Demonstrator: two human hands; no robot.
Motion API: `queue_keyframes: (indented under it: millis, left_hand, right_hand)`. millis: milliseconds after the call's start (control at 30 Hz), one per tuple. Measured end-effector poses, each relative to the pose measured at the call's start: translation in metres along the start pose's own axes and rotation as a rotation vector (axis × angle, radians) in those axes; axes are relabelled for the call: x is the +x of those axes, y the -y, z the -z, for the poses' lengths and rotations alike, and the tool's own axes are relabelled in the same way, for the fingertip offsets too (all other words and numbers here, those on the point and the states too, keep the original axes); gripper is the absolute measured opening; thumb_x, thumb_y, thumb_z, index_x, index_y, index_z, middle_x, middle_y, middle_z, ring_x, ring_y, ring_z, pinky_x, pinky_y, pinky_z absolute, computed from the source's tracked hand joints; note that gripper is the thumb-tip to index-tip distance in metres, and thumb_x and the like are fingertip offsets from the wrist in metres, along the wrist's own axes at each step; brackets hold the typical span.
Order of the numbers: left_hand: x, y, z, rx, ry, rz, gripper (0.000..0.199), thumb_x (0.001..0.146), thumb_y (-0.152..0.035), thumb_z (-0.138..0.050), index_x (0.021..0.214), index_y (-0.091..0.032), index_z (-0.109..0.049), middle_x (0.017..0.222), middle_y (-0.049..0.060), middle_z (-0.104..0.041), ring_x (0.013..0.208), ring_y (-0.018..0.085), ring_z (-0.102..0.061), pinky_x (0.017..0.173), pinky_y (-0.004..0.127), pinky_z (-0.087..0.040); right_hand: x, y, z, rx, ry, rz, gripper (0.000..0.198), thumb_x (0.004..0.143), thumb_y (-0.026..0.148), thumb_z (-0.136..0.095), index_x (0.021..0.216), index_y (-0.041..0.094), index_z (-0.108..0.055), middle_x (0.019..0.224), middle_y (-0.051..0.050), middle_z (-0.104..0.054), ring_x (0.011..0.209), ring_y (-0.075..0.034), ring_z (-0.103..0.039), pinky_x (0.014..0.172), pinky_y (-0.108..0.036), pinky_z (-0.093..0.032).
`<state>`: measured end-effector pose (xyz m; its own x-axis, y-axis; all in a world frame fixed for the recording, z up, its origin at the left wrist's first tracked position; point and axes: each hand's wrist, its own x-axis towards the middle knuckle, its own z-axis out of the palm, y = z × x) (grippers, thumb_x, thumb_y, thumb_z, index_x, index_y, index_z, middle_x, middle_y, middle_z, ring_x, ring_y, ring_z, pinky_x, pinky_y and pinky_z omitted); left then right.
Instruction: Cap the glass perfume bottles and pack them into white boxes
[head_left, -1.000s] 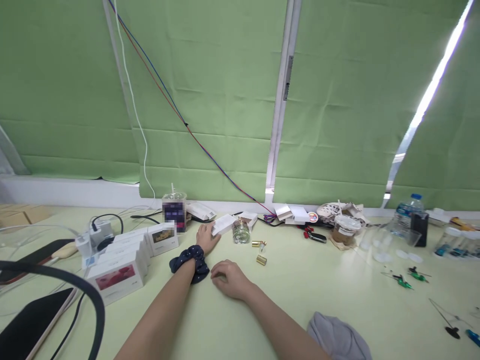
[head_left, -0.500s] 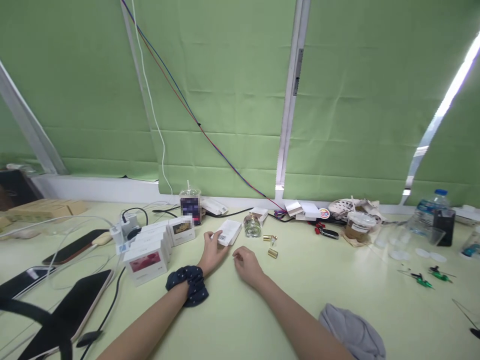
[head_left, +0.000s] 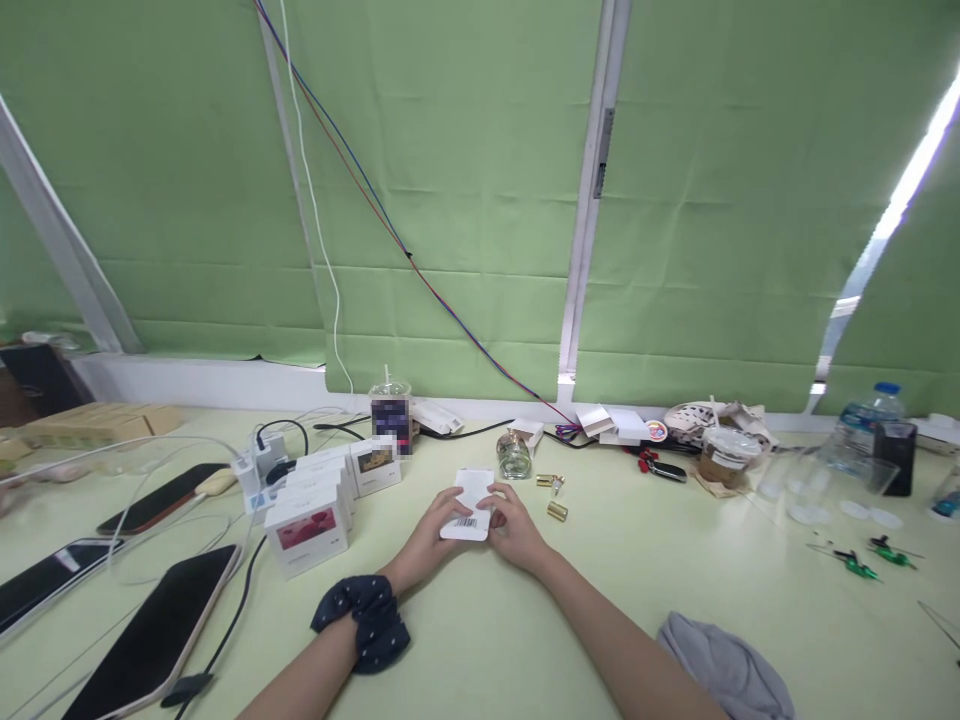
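Observation:
Between my two hands is a small white cardboard box with a barcode near its lower end. My left hand has its fingers and thumb closed on the left side. On the right side, my right hand grips it, fingers curled round the edge. A dark dotted scrunchie sits on my left wrist. Just beyond the box stands a clear glass bottle with pale liquid low inside. Right of the bottle lie a gold cap and a gold sprayer piece.
Several white boxes stand in a row at the left, near chargers, cables and a tablet. A drink cup is behind them. To the right are pliers, an iced drink, green-handled tools and a grey cloth.
The white box has come toward me and turned upright in view. My right hand, apart from it before, now grips its right side along with my left hand.

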<state>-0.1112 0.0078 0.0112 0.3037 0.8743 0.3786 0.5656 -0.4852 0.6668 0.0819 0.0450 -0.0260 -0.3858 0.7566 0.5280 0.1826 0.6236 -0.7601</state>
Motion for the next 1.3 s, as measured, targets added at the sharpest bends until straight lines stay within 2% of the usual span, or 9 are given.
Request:
queue_keyframes:
  millis: [67, 233, 467, 633, 767, 900, 1033, 1167, 1300]
  left_hand:
    - [0.001, 0.002, 0.004, -0.063, 0.05, -0.01, 0.029, 0.075, -0.019, -0.064, 0.103, -0.025, -0.065, 0.135, 0.011, -0.048, 0.129, 0.027, -0.043, 0.106, 0.044, -0.037]
    - [0.0, 0.011, 0.011, -0.155, 0.016, -0.028, 0.04, 0.072, -0.021, -0.068, 0.112, -0.025, -0.065, 0.132, 0.011, -0.055, 0.125, 0.026, -0.05, 0.102, 0.042, -0.043]
    - [-0.002, 0.016, 0.012, -0.189, 0.043, 0.0, 0.043, 0.071, -0.031, -0.072, 0.112, -0.024, -0.066, 0.133, 0.013, -0.055, 0.122, 0.028, -0.053, 0.098, 0.043, -0.047]
    - [-0.002, 0.014, 0.014, -0.168, 0.052, 0.01, 0.041, 0.071, -0.028, -0.07, 0.111, -0.023, -0.066, 0.132, 0.012, -0.056, 0.122, 0.026, -0.053, 0.098, 0.041, -0.048]
    - [-0.001, 0.016, 0.015, -0.134, 0.024, 0.005, 0.034, 0.076, -0.023, -0.061, 0.11, -0.024, -0.067, 0.13, 0.01, -0.058, 0.12, 0.025, -0.054, 0.1, 0.041, -0.046]
    - [0.0, 0.015, 0.017, -0.046, -0.059, -0.009, 0.037, 0.078, -0.021, -0.051, 0.112, -0.025, -0.066, 0.128, 0.008, -0.059, 0.119, 0.024, -0.054, 0.103, 0.042, -0.041]
    - [0.0, 0.014, 0.021, 0.055, -0.229, 0.023, 0.039, 0.076, -0.021, -0.046, 0.11, -0.021, -0.064, 0.123, 0.008, -0.062, 0.116, 0.025, -0.056, 0.101, 0.041, -0.042]
    - [0.001, 0.019, 0.027, 0.108, -0.433, 0.276, 0.035, 0.079, -0.034, -0.046, 0.106, -0.017, -0.06, 0.103, 0.011, -0.07, 0.095, 0.028, -0.065, 0.083, 0.041, -0.051]
    - [0.002, 0.026, 0.029, 0.086, -0.544, 0.478, 0.055, 0.079, -0.044, -0.051, 0.124, -0.012, -0.044, 0.096, 0.014, -0.069, 0.086, 0.031, -0.067, 0.072, 0.041, -0.053]
  right_hand:
    - [0.0, -0.001, 0.002, 0.002, 0.021, -0.005, 0.041, 0.066, 0.0, -0.056, 0.101, 0.021, -0.062, 0.123, -0.01, -0.045, 0.058, -0.007, -0.054, 0.064, -0.03, -0.054]
    - [0.001, 0.004, 0.004, 0.012, 0.044, -0.027, 0.038, 0.067, 0.002, -0.06, 0.1, 0.02, -0.063, 0.124, -0.009, -0.046, 0.061, -0.006, -0.054, 0.066, -0.029, -0.052]
    - [0.001, 0.011, 0.008, 0.034, 0.06, -0.034, 0.034, 0.067, 0.004, -0.063, 0.097, 0.02, -0.065, 0.123, -0.009, -0.048, 0.062, -0.007, -0.056, 0.067, -0.029, -0.052]
    - [0.001, 0.013, 0.011, 0.02, 0.078, -0.044, 0.032, 0.067, 0.008, -0.064, 0.097, 0.021, -0.065, 0.124, -0.009, -0.049, 0.062, -0.008, -0.057, 0.068, -0.03, -0.052]
    - [0.0, 0.014, 0.011, 0.023, 0.085, -0.02, 0.037, 0.067, 0.009, -0.062, 0.102, 0.021, -0.063, 0.127, -0.01, -0.047, 0.063, -0.008, -0.057, 0.068, -0.03, -0.053]
    - [-0.001, 0.012, 0.01, 0.008, 0.028, -0.016, 0.051, 0.065, 0.004, -0.056, 0.113, 0.023, -0.057, 0.134, -0.012, -0.041, 0.067, -0.01, -0.061, 0.067, -0.03, -0.053]
    - [0.0, 0.005, 0.01, -0.038, -0.086, -0.026, 0.048, 0.068, 0.003, -0.046, 0.112, 0.02, -0.055, 0.131, -0.014, -0.043, 0.065, -0.011, -0.06, 0.066, -0.031, -0.053]
    - [0.001, -0.003, 0.01, -0.126, -0.153, -0.022, 0.044, 0.069, 0.002, -0.043, 0.108, 0.018, -0.057, 0.122, -0.013, -0.05, 0.067, -0.013, -0.059, 0.064, -0.032, -0.053]
    - [0.001, -0.004, 0.011, -0.174, -0.178, -0.014, 0.043, 0.069, 0.002, -0.042, 0.104, 0.019, -0.059, 0.117, -0.011, -0.054, 0.077, -0.017, -0.06, 0.064, -0.032, -0.053]
